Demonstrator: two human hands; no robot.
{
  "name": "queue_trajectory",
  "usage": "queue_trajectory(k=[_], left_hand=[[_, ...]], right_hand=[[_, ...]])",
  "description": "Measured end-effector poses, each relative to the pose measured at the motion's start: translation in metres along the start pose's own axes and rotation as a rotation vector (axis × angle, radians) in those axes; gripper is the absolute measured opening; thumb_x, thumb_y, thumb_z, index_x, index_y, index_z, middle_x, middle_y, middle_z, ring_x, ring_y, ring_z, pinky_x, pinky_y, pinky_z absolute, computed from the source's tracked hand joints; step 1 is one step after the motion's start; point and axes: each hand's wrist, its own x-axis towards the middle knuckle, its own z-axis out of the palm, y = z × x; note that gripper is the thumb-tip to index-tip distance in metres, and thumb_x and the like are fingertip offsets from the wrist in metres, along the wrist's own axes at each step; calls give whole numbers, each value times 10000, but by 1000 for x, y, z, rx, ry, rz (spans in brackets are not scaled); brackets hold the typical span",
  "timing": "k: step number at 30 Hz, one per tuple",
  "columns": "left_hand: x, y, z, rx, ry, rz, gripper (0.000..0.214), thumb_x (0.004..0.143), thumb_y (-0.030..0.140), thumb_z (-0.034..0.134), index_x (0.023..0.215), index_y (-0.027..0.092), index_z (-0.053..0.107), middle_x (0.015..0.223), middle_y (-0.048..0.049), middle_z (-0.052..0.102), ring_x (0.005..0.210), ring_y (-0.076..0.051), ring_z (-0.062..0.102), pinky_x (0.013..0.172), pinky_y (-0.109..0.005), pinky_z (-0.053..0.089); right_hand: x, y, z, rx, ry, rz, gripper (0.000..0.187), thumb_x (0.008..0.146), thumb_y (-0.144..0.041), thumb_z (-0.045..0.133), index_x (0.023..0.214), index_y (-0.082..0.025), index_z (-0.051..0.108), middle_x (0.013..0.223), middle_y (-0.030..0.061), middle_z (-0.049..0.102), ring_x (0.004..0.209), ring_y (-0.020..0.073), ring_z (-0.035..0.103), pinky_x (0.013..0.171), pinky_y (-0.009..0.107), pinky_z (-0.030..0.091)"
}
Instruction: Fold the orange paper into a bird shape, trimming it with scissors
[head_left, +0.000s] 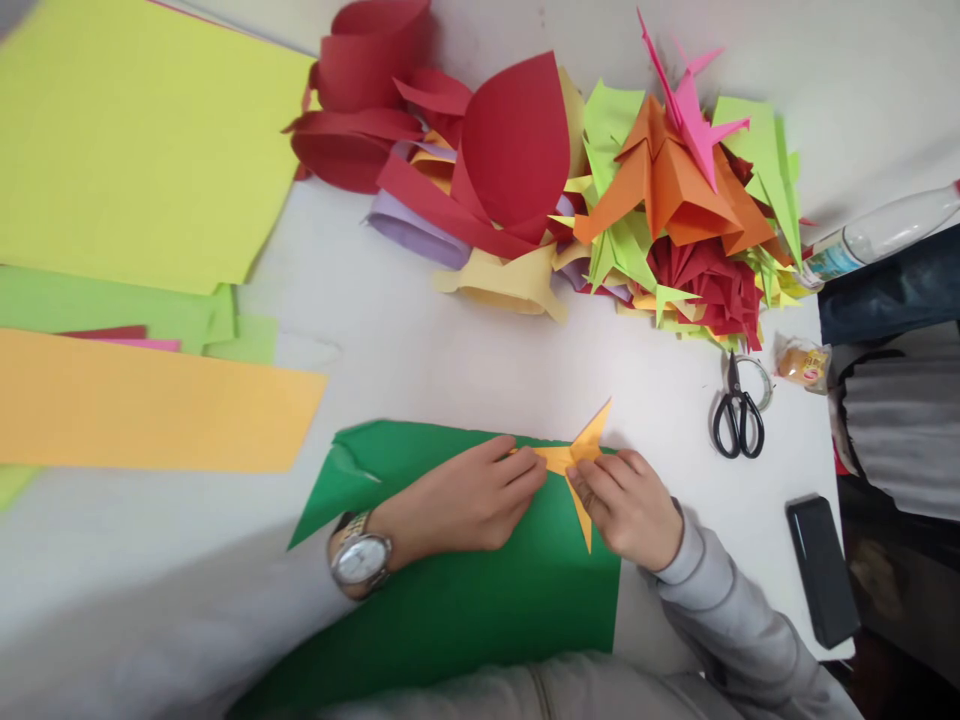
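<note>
A small folded orange paper piece [576,455] with pointed tips lies on a green paper sheet [465,600] near the table's front edge. My left hand [465,500], with a silver wristwatch on its wrist, pinches the left part of the orange piece. From the right, my right hand [628,505] in a grey sleeve grips the piece, fingers curled on its fold. Both hands press it down against the green sheet.
Black scissors [739,415] lie to the right, with a black phone [821,568] nearer the edge. A heap of folded paper shapes [660,190] and red curled strips [450,130] fills the back. Large yellow [135,140], light green and orange sheets [142,405] lie left. A plastic bottle [877,235] lies far right.
</note>
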Motion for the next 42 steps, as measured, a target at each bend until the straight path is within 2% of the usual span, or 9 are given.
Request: queue_trajectory(k=[9,18,22,28,35,42], left_hand=[[3,-2,-2,-5,6,-1,218,870,114,489,761,142,675,883,-85,660,770,-195,528,628,-337,413],[-2,-1,0,-26,-42,-13,179,883,142,502,830,156,672,939,-81,662,799,-192,534,666,-340,422],[-3,0,1,-28,-20,-23,173,882,149,512,821,151,674,925,-75,661,779,-189,528,674,-339,427],[-6,3,3,-35,-22,-62,193,904,138,495,856,150,681,946,-77,656,820,-194,531,707,-348,429],[-6,5,2,-31,29,-101,233,916,117,464,857,132,689,931,-80,665,791,-197,540,692,-349,441],[-5,5,-1,-24,-5,-123,212,923,120,483,877,135,690,945,-72,677,802,-190,556,732,-341,443]], right_hand=[[3,3,-5,0,31,38,177,938,-92,522,924,-120,696,902,61,708,781,172,552,701,328,464],[3,3,-3,9,57,39,185,948,-108,519,899,-124,696,916,67,708,800,171,547,720,327,457],[3,0,-4,-1,22,63,180,942,-104,529,870,-126,692,926,70,704,790,170,528,724,338,438],[3,-5,-4,-39,-59,91,186,961,-123,503,926,-131,685,958,70,687,808,173,527,736,363,410],[1,-8,-3,-28,-81,138,177,962,-127,501,977,-130,678,965,66,678,830,176,530,760,370,391],[0,-6,-8,-55,-73,159,198,975,-153,488,1038,-142,675,1025,92,675,909,190,540,813,373,370]])
